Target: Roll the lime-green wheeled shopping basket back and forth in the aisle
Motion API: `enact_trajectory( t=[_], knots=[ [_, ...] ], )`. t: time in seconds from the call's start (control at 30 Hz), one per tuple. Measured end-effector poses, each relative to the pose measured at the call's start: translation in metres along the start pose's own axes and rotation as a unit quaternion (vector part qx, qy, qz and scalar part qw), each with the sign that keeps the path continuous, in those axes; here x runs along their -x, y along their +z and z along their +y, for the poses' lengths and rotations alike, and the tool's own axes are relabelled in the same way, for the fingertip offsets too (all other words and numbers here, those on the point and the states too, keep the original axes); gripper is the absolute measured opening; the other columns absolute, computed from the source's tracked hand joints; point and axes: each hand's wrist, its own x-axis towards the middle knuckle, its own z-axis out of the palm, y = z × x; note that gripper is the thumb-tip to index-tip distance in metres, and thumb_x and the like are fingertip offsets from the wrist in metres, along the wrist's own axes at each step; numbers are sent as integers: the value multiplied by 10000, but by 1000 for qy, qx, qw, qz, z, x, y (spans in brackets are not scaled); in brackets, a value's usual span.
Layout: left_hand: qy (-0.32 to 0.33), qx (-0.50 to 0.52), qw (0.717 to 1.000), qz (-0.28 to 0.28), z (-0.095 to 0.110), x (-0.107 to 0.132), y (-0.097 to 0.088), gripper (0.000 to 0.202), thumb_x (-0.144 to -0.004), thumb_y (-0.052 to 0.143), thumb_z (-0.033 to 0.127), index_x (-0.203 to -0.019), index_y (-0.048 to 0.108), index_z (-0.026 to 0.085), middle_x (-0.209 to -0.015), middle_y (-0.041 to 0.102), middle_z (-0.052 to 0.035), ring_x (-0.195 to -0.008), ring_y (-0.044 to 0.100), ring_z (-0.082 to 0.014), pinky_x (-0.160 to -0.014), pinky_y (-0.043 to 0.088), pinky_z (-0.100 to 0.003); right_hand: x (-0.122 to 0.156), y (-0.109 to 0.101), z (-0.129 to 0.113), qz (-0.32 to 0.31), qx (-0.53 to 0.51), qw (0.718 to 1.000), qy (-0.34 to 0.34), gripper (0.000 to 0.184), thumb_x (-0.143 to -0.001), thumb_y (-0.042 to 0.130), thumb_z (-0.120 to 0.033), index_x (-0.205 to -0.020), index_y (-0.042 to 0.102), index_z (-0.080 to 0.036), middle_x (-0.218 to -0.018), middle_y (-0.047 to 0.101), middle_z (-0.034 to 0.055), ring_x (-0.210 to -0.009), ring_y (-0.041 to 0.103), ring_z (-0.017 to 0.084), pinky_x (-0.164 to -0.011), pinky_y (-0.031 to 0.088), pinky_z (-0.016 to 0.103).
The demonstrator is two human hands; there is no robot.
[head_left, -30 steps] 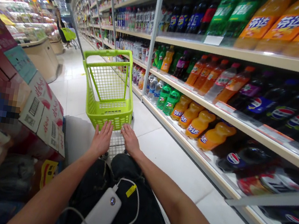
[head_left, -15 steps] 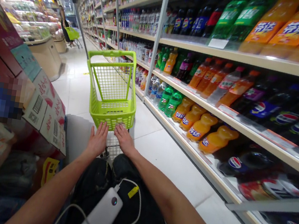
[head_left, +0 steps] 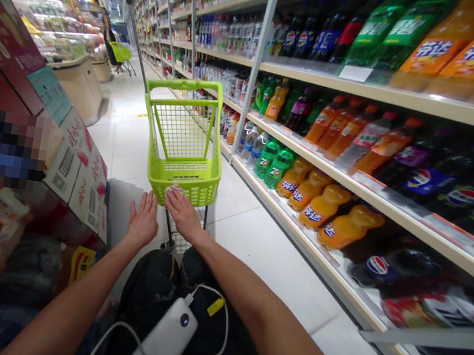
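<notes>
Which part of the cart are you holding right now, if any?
Nothing is gripped. The open right hand lies with its fingers flat on the near rim of the lime-green shopping cart basket; the open left hand sits just below it, apparently not touching.

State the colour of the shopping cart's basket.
The shopping cart's basket is lime green, best seen in the head view.
</notes>
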Motion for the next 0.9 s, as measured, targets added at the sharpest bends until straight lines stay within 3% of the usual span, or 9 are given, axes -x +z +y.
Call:
enact_trajectory(
  t=[0.17,0.27,0.47,0.57,0.77,0.9],
  knots=[
    [5,8,1000,-6,0,6,8,674,-710,355,102,-1370,227,52,-1479,127,-113,-1362,111,-247,-1067,149,-548,28,30,5,-56,-15,998,28,313,-907,380,-148,-1177,537,-145,-1321,458,111,-1318,267,159,-1053,305,410],
    [5,18,1000,-7,0,6,11,675,-708,358,102,-1371,232,63,-1479,128,-111,-1362,112,-245,-1069,141,-546,25,23,-2,-41,-19,999,20,317,-906,382,-146,-1188,528,-143,-1332,445,108,-1332,228,155,-1060,294,406],
    [-18,28,999,-8,-7,3,3,676,-701,385,110,-1362,253,68,-1478,140,-119,-1367,79,-243,-1070,130,-544,-20,-5,-23,15,-14,1000,-20,380,-910,355,-144,-1279,444,-144,-1405,341,80,-1360,111,162,-1089,243,391],
    [-29,26,999,-10,-10,2,-2,686,-707,384,120,-1370,224,53,-1478,128,-127,-1366,81,-247,-1066,138,-548,-26,3,-22,-8,-4,1000,-19,361,-908,372,-145,-1257,467,-134,-1391,364,84,-1348,173,185,-1079,264,410],
    [-25,19,999,-20,-8,6,-1,689,-713,384,134,-1374,209,45,-1481,110,-118,-1365,87,-251,-1065,151,-544,1,35,-18,-90,12,996,5,305,-910,386,-157,-1165,544,-101,-1344,432,103,-1296,306,224,-1041,321,437],
    [-21,26,999,-18,-6,8,2,702,-697,389,127,-1373,216,53,-1481,113,-113,-1362,107,-254,-1062,165,-545,8,29,-18,-107,-2,994,15,298,-901,406,-147,-1163,545,-114,-1327,452,111,-1309,286,187,-1050,315,411]
  ],
)
